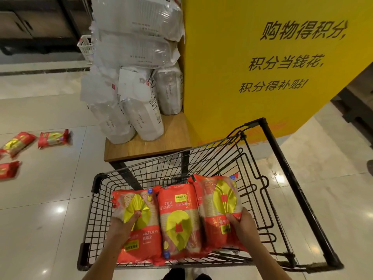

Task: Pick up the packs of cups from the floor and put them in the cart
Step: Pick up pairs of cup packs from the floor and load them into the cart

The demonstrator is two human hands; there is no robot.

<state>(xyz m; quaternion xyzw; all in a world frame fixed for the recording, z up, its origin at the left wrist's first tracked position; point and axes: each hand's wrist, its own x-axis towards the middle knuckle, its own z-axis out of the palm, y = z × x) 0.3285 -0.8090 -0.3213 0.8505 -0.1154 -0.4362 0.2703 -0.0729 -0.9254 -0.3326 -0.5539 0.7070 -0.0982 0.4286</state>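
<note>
Three red and gold packs of cups lie side by side in the black wire cart (268,201). My left hand (124,223) grips the left pack (139,225), thumb pressed into its gold patch. My right hand (241,221) holds the right pack (218,209) at its near end. The middle pack (177,219) lies between them, untouched. On the floor at the far left lie three more packs: one (53,138), a second (17,143), and a third (8,169) partly cut off by the frame edge.
A low wooden stand (145,146) right behind the cart carries stacked white and clear wrapped packs (137,77). A large yellow sign panel (272,63) rises behind the cart on the right. A white basket (85,47) sits farther back. Glossy tile floor spreads left and right.
</note>
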